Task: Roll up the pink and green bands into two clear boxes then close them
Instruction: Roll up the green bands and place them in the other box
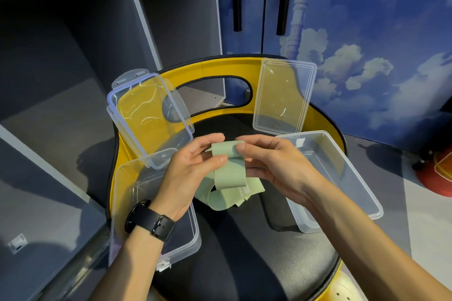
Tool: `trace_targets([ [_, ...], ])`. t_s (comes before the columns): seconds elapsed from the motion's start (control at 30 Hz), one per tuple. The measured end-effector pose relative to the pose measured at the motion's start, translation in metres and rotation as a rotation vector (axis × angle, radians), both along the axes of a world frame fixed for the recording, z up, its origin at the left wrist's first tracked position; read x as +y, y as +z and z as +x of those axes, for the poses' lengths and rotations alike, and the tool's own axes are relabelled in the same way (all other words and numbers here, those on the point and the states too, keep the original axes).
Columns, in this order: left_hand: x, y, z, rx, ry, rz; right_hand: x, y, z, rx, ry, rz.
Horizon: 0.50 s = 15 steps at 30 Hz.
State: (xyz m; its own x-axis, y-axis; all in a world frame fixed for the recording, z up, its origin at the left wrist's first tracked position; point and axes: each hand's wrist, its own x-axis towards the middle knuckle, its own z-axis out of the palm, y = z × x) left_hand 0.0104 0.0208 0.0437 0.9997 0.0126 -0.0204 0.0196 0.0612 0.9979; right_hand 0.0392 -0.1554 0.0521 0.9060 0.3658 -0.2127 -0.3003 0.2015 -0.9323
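step in hand: rolling green band (228, 171), mid-scene above chair seat (244, 239). left hand (193, 166) and right hand (266, 161) each pinch started roll at top; tail hangs loose below. both clear boxes (352, 173) open either side, lids up. pink band not seen. next: keep winding tight, then drop roll in box.

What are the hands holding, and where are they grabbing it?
Both hands pinch the green band at its rolled-up top end: the left hand on the left side of the roll, the right hand on the right. The rest hangs loose.
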Motion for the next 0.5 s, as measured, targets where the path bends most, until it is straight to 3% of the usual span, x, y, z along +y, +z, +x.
trace_targets([
  [0.27, 0.0022, 0.0014, 0.0009, 0.074, 0.033, -0.035, -0.0015, 0.0007, -0.0003, -0.058, -0.024, 0.037],
  [0.5, 0.0072, 0.0005, -0.0004, 0.030, 0.012, -0.013, -0.0017, -0.0021, 0.0012, 0.046, 0.031, 0.019],
])
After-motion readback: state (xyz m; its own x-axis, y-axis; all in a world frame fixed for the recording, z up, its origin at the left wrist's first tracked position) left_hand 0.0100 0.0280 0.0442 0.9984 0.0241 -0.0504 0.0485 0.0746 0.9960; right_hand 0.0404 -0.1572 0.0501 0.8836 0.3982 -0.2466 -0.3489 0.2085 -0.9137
